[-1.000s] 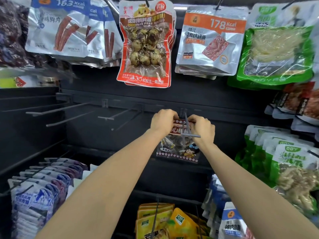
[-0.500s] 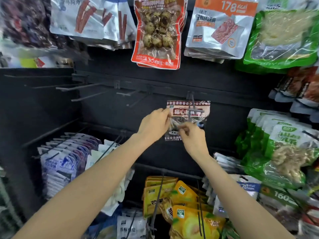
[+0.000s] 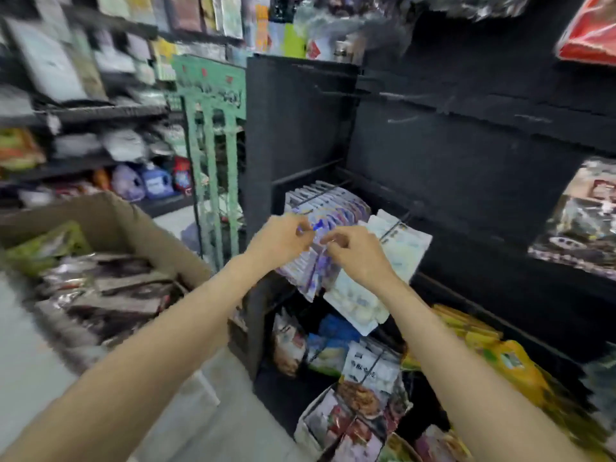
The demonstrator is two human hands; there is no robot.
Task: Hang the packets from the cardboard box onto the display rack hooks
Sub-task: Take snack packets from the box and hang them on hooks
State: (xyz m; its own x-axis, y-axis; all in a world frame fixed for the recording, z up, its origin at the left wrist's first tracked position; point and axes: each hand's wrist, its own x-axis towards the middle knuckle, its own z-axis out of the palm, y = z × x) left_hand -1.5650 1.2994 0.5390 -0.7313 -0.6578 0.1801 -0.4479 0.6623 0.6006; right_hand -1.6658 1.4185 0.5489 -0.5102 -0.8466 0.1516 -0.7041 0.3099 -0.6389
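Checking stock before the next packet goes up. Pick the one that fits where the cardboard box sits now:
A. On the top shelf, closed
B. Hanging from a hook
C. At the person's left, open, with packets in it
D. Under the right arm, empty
C: the box stands open at the left, beside the left arm, with packets piled inside.

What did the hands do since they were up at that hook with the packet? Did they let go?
Yes. Both hands let go of the packet on the hook and came away; the view has swung left and down. Now the left hand and right hand hover empty, fingers loosely curled, before the purple packets, and the cardboard box has come into view. The black rack stayed put.
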